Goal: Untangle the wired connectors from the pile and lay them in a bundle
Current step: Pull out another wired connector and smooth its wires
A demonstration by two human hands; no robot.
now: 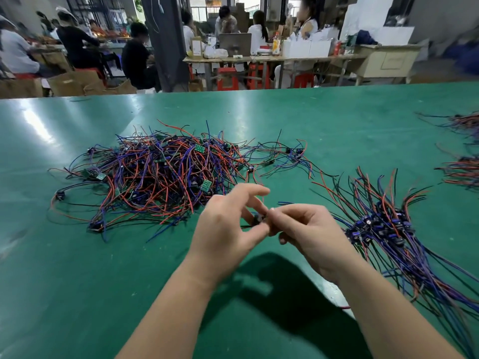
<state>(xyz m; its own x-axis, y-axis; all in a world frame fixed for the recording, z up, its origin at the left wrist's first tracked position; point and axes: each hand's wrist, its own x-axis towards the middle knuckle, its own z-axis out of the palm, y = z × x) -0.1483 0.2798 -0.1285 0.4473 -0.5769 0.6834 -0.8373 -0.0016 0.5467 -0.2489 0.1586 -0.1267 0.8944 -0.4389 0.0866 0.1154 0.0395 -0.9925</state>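
Observation:
A tangled pile of wired connectors, with red, blue and black wires and small green boards, lies on the green table ahead and to the left. To the right lies a laid-out bundle with its dark connectors gathered together. Between them, above the table, my left hand and my right hand meet. Both pinch one small dark connector between thumb and fingers. Its wires are mostly hidden behind my hands.
More wire bundles lie at the table's far right edge. Beyond the table's far edge, several people sit at other workbenches with red stools and cardboard boxes.

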